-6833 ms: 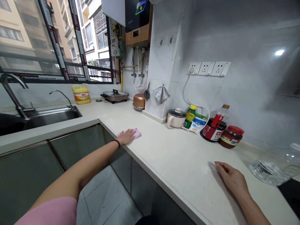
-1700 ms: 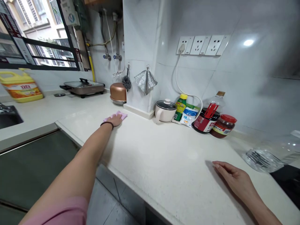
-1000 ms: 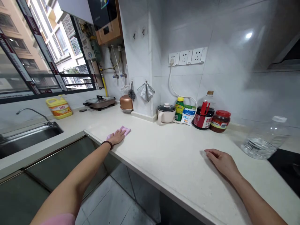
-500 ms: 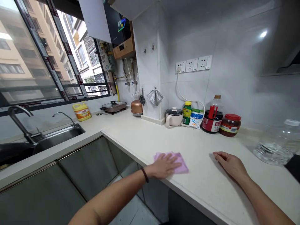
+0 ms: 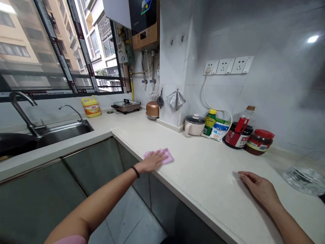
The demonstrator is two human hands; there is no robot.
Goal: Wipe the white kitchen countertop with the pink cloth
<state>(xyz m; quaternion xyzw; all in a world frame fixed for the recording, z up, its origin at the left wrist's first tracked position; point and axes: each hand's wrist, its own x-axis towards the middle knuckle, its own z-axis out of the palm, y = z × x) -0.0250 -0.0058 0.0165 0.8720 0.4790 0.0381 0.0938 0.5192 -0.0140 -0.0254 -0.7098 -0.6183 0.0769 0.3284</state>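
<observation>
Two bare hands down on the pale countertop [image 5: 203, 179], and the left hand [image 5: 152, 161] is nearest the action, spread flat, no pinch, palm pressing a pink cloth [image 5: 166, 156] that pokes out at 2 o'clock past the fingers, its long side roughly along the front edge! Right hand [image 5: 259, 189] lies open, empty, well off at 3 o'clock; steel sink [image 5: 64, 133] at 9.

The wiping cloth [image 5: 161, 156] is pink, the countertop [image 5: 203, 176] speckled cream, and the jar lid [image 5: 264, 134] bright red.
</observation>
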